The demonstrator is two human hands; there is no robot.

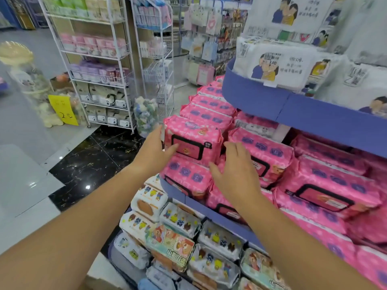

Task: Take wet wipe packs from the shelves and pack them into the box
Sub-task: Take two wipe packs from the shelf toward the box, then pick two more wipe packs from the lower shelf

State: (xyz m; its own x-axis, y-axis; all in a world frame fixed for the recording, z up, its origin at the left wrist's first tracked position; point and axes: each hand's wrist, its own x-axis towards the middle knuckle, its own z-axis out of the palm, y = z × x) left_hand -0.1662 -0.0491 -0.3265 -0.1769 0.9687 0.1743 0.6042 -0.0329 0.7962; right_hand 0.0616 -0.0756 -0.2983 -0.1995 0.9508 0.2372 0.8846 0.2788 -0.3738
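Shelf (209,210): pink pack (193,141) between left hand (156,150), right hand (234,170); fingers (160,130) seemingly touching.

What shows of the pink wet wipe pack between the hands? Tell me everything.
The pink wet wipe pack is a soft, glossy plastic pillow pack, pale-dotted, with crimped side seams, a blue logo near its top and a black-outlined darker pink flap, closed. It lies tilted toward the camera on a second pink pack at the left front corner of the blue shelf. The left hand touches its left side with straight fingers; the open right hand is by its right edge, contact unclear.
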